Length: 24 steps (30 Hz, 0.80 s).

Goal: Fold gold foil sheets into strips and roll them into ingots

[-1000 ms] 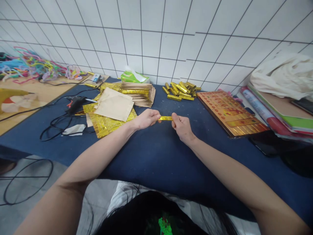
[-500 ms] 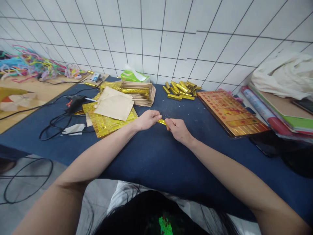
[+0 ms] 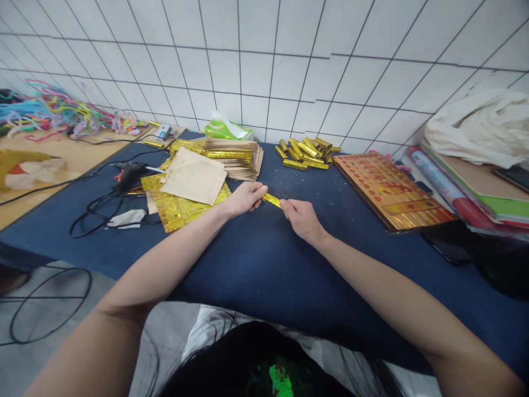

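A narrow gold paper roll (image 3: 272,200) is stretched between my two hands above the blue tabletop. My left hand (image 3: 247,197) pinches its left end, and my right hand (image 3: 301,218) grips the right end with the thumb on top. Left of my hands lie gold foil sheets (image 3: 167,212) with a plain tan paper sheet (image 3: 194,175) on top. Behind them is a stack of tan and gold paper (image 3: 256,160). Several finished-looking gold rolls (image 3: 308,150) are heaped near the wall, beyond my hands.
A glue gun (image 3: 131,175) with a coiled black cable lies at left. Behind the stack is a green tissue pack (image 3: 223,129). An orange-gold printed pack (image 3: 388,190) lies at right, beside folders and a white cloth bag (image 3: 479,129). Colourful fuzzy stems (image 3: 61,113) fill the far left.
My left hand has shifted slightly left, away from my right hand. More of the gold roll shows between them now. My right hand has hardly moved.
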Each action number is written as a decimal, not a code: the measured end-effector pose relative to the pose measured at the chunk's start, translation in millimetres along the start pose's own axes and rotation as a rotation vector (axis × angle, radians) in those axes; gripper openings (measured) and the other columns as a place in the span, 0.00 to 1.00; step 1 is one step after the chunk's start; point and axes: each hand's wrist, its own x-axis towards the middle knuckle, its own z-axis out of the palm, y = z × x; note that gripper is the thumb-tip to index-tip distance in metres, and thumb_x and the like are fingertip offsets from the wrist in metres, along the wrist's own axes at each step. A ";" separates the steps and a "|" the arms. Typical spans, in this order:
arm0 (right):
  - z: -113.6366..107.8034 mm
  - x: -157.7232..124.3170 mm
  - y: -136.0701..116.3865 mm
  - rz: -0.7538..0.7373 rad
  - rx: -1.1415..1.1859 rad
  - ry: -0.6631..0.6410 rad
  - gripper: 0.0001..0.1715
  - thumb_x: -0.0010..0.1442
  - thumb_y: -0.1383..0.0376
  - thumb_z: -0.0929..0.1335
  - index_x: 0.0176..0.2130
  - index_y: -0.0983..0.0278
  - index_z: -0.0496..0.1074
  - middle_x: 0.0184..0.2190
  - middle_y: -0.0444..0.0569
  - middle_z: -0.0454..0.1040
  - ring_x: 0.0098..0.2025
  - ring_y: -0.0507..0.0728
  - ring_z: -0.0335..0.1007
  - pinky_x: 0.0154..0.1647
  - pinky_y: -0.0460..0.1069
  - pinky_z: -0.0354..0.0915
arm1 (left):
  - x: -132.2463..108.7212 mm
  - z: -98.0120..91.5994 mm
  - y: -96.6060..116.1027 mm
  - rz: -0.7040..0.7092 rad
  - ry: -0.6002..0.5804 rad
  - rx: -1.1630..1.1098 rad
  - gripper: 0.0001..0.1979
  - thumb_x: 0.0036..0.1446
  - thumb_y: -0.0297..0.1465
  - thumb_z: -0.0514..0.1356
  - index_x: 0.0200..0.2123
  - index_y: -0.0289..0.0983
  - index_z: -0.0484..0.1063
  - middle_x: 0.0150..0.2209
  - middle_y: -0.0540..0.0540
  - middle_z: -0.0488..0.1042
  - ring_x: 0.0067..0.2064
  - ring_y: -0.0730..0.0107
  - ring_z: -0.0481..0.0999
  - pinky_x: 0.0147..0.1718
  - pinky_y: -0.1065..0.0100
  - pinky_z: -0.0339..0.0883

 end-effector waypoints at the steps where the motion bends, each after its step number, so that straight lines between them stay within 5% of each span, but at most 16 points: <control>1: -0.2 0.1 0.4 0.006 -0.001 0.009 0.26 0.58 0.52 0.59 0.16 0.63 0.54 0.14 0.38 0.51 0.18 0.47 0.46 0.21 0.47 0.46 | 0.1 -0.3 -0.2 -0.006 -0.013 -0.015 0.16 0.60 0.35 0.47 0.21 0.36 0.58 0.13 0.56 0.58 0.14 0.81 0.54 0.16 0.75 0.46; 8: -3.4 -0.1 0.4 0.024 0.149 -0.057 0.30 0.59 0.46 0.56 0.17 0.63 0.58 0.14 0.39 0.53 0.18 0.47 0.48 0.21 0.46 0.48 | 1.8 -1.7 0.0 0.099 0.070 0.194 0.16 0.59 0.34 0.48 0.19 0.36 0.57 0.15 0.56 0.56 0.18 0.79 0.53 0.19 0.74 0.48; 12: -6.7 2.0 -0.7 0.046 0.151 -0.208 0.29 0.57 0.46 0.58 0.19 0.64 0.63 0.14 0.39 0.55 0.17 0.47 0.50 0.20 0.45 0.48 | -4.0 10.6 6.3 0.202 -0.027 0.402 0.15 0.58 0.32 0.47 0.20 0.36 0.59 0.19 0.54 0.59 0.23 0.77 0.57 0.23 0.73 0.51; 17: -8.1 3.4 -2.5 0.080 0.041 -0.343 0.24 0.54 0.49 0.62 0.20 0.65 0.66 0.13 0.39 0.57 0.16 0.47 0.52 0.18 0.44 0.49 | -7.9 22.7 9.4 0.240 -0.077 0.387 0.15 0.59 0.33 0.45 0.21 0.35 0.60 0.20 0.54 0.60 0.23 0.76 0.58 0.24 0.73 0.52; 24: -7.4 3.8 -6.8 0.080 0.089 -0.365 0.20 0.57 0.56 0.60 0.20 0.65 0.65 0.12 0.39 0.59 0.15 0.46 0.50 0.18 0.44 0.49 | 2.8 -3.6 1.7 0.233 0.035 0.356 0.16 0.57 0.35 0.47 0.19 0.35 0.59 0.18 0.54 0.57 0.23 0.77 0.56 0.24 0.73 0.50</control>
